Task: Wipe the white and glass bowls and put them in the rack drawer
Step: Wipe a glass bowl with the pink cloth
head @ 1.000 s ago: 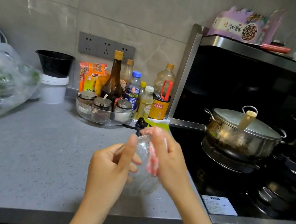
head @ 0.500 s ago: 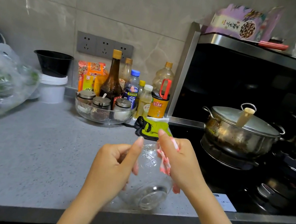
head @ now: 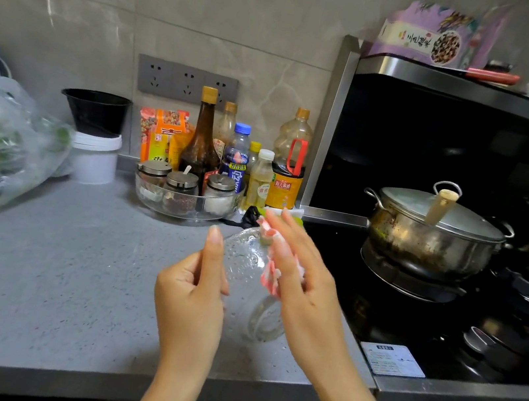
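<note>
Starting at the left, a crinkled clear plastic bag (head: 4,152) of green stalks slumps on the grey speckled countertop (head: 37,268). Behind it a glossy black tapered bowl (head: 95,109) sits on a squat white tub (head: 93,159). Further along, a round clear tray (head: 185,210) holds three metal-lidded jars in front of a cluster of bottles. Near the counter's front edge the left hand (head: 192,296) grips the glass bowl (head: 243,259), thumb straight up by the rim and fingers curled. The bowl is tipped steeply over the countertop with its thick ringed foot low; whether it touches the surface I cannot tell. Its wall is transparent and pebbled with small raised dots. A soft, bunched pink-and-white cloth (head: 270,274) lies against it under the right hand (head: 303,275), whose fingers are nearly straight and press the cloth onto the glass rather than clutching it. Past that hand, a dull steel pot (head: 430,240) with a domed lid and a pale wooden knob stands on the black cooktop (head: 375,322). By my reading the wipe of the glass bowl is under way and not finished. I can pick out no white bowl for certain, and the rack drawer is not clearly in view, so wiping the second bowl and storing both appear to be left.
</note>
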{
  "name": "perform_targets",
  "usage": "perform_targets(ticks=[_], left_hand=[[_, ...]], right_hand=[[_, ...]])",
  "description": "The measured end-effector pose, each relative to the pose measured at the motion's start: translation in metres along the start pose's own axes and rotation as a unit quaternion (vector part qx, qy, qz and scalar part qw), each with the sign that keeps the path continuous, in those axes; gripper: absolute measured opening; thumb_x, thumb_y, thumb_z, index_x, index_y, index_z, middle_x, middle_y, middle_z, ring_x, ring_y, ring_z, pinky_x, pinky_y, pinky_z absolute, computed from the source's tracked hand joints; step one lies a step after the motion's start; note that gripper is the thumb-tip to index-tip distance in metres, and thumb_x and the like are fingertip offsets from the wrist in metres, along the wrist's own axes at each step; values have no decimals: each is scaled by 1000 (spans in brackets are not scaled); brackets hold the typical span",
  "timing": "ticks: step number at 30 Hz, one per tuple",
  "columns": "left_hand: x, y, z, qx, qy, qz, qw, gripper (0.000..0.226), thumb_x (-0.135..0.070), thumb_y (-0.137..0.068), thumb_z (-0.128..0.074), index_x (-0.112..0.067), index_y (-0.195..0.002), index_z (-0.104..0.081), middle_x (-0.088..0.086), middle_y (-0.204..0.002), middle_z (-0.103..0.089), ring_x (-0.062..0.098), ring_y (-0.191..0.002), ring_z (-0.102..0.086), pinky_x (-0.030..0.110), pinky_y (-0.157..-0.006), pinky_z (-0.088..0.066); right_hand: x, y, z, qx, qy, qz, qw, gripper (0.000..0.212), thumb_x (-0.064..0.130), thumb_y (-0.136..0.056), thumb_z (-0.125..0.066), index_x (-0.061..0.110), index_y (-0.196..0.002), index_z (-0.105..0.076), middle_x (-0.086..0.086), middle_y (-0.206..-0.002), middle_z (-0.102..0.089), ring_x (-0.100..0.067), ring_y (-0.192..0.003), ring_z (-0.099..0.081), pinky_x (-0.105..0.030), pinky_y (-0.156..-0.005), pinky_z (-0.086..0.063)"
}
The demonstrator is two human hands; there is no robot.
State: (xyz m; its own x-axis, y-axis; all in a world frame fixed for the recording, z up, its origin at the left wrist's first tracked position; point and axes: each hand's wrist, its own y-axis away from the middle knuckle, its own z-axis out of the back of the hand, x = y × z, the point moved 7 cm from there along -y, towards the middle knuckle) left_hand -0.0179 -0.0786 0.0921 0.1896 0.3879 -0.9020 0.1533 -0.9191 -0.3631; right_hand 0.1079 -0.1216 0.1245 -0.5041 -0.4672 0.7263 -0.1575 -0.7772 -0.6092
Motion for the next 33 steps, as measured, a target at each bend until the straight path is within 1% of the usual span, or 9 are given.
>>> perform_targets(ticks=[5,10,14,16,19,22,25,29,33], left_hand=[[2,2,-2,-12,-1,-7,1000,58,-53,-87,-43,-18,-40,-41,-2,-38,-33,11,-39,-32,23,-39,-30],[1,6,2,-16,4,5,1000,59,-56,-85,-40,-14,-44,-40,1,-39,-34,13,-37,-32,23,-37,-28],[0,3,-2,4,-7,-16,1000,60,-54,-86,-40,-17,-39,-42,0,-36,-38,10,-36,-36,22,-38,-31],[2,4,-4,22,-11,-12,1000,60,-55,-86,-40,-16,-40,-44,0,-36,-38,10,-37,-36,24,-38,-31],[2,5,0,41,2,14,999,59,-59,-82,-39,-17,-40,-40,-2,-37,-29,12,-36,-29,24,-38,-26],[3,3,4,59,22,42,997,59,-57,-81,-41,-19,-37,-37,-5,-36,-28,8,-34,-27,19,-35,-25],[15,-3,3,89,30,73,993,57,-57,-78,-44,-19,-37,-36,-2,-38,-29,8,-35,-27,17,-36,-25],[21,-10,-5,189,-2,79,979,55,-54,-79,-42,-12,-44,-48,5,-41,-44,11,-38,-42,15,-41,-37],[0,-9,-21,276,-29,23,960,47,-46,-85,-40,-18,-57,-67,7,-49,-61,8,-42,-50,16,-45,-41]], right_hand=[[6,10,-18,4,186,78,979,40,51,-98,-27,52,-135,-41,22,-152,-28,2,-144,-13,-37,-117,-20],[-20,-3,-2,0,-23,-45,999,38,59,-93,-25,63,-129,-38,25,-121,-52,-4,-125,-39,-41,-113,-29],[8,8,-18,-11,215,93,972,41,46,-99,-30,46,-138,-42,16,-148,-36,-5,-141,-25,-43,-113,-29],[9,4,-16,-14,229,119,966,39,42,-98,-34,34,-131,-53,14,-135,-49,-9,-132,-40,-42,-104,-39],[-4,-9,-2,10,44,1,999,40,50,-95,-38,23,-111,-64,15,-93,-61,-7,-92,-59,-24,-77,-45],[-6,-12,8,18,-62,-62,996,57,43,-98,-42,-11,-85,-56,-17,-70,-54,-22,-64,-57,-26,-54,-40],[-15,-10,12,11,-58,-134,989,58,41,-98,-40,3,-55,-40,3,-38,-44,-8,-31,-35,-19,-32,-27],[-21,-11,17,13,-40,-149,988,69,44,-96,-43,-14,-59,-40,-3,-41,-44,-9,-27,-32,-19,-31,-24],[-5,-15,16,39,-23,-113,993,61,24,-99,-47,0,-44,-41,4,-36,-46,0,-32,-47,-11,-41,-30]])
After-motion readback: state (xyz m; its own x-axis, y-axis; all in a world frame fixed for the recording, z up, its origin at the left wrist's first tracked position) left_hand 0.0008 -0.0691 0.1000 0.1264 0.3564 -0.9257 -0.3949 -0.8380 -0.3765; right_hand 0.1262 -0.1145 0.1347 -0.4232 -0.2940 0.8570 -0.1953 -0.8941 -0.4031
